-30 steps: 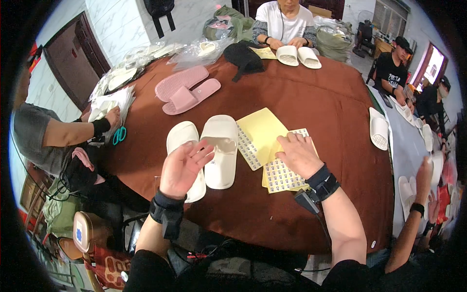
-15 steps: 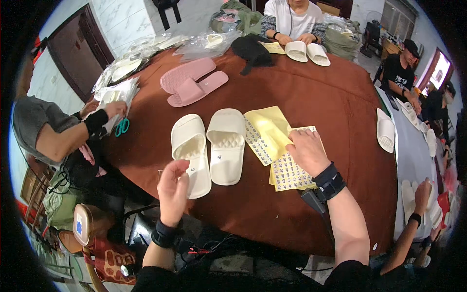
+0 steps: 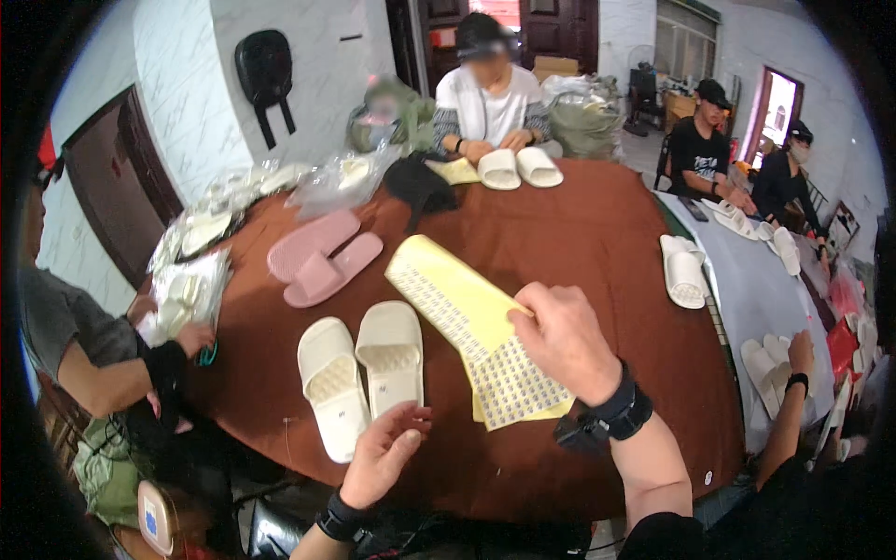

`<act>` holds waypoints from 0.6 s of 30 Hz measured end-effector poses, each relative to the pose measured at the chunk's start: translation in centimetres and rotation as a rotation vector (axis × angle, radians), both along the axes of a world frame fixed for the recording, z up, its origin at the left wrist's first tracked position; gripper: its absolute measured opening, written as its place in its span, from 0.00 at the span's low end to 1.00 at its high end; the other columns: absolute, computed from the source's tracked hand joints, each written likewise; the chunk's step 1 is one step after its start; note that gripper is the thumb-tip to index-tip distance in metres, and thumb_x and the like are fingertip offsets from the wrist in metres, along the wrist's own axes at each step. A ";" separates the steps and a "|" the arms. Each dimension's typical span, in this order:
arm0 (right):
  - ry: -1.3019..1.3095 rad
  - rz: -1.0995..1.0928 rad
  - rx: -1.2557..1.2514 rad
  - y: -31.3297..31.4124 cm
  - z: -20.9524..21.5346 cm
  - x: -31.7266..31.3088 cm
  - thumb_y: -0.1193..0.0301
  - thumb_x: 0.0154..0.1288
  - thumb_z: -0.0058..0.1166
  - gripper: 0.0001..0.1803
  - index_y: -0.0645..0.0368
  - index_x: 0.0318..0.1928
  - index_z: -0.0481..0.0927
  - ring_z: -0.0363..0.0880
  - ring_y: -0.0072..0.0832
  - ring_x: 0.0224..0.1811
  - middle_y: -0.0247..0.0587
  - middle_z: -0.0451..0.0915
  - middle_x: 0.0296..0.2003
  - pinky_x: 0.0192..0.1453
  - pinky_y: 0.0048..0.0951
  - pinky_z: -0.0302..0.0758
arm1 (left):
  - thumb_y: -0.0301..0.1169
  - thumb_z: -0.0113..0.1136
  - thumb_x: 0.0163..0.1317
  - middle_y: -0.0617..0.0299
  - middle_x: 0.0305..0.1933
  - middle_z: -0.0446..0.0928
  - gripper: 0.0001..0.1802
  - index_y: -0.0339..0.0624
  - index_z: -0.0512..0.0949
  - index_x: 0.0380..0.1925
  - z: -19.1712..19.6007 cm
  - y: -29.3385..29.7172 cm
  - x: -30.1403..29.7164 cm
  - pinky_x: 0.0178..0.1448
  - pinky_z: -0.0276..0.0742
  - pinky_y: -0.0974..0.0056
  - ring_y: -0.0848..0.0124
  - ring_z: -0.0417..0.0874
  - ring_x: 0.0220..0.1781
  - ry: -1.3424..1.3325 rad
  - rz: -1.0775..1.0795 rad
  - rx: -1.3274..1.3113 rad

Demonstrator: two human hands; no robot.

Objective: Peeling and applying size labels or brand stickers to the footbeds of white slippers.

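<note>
Right hand (image 3: 567,341) pinches yellow sticker sheet (image 3: 439,280); left hand (image 3: 385,455) holds nothing beside white slippers (image 3: 390,355)

The right fingers are closed, thumb against curled forefinger, on the right edge of the sticker sheet, whose far end curves upward. The hand covers part of a second sheet (image 3: 513,383) lying beneath on the counter (image 3: 607,224); how many layers are there cannot be told. The left fingers are loosely bent, with a moderate gap to the thumb. They hide the near end of the right slipper's heel; whether they touch it is unclear. The white slippers lie side by side, left of the sheets, the marks on their insoles too blurred to make out. Pink slippers (image 3: 327,259) lie beyond, toward the far left. At the left, a co-worker's hand (image 3: 194,338) mostly hides a teal handle (image 3: 207,355), and that person's head is partly cut off by the dark rim.
</note>
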State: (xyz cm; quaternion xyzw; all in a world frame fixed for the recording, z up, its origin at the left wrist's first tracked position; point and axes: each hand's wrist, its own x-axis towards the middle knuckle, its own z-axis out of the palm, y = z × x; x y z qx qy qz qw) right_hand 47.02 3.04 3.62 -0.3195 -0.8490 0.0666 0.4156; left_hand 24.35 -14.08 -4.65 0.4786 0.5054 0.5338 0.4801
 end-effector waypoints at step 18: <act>-0.046 0.476 -0.124 -2.5 2.3 0.5 0.54 0.61 0.63 0.27 0.62 0.51 0.75 0.77 0.47 0.48 0.50 0.79 0.42 0.54 0.43 0.71 | 0.17 0.45 0.56 0.49 0.50 0.82 0.22 0.27 0.75 0.52 3.2 -0.7 -2.3 0.58 0.79 0.61 0.65 0.85 0.48 -0.263 0.119 0.188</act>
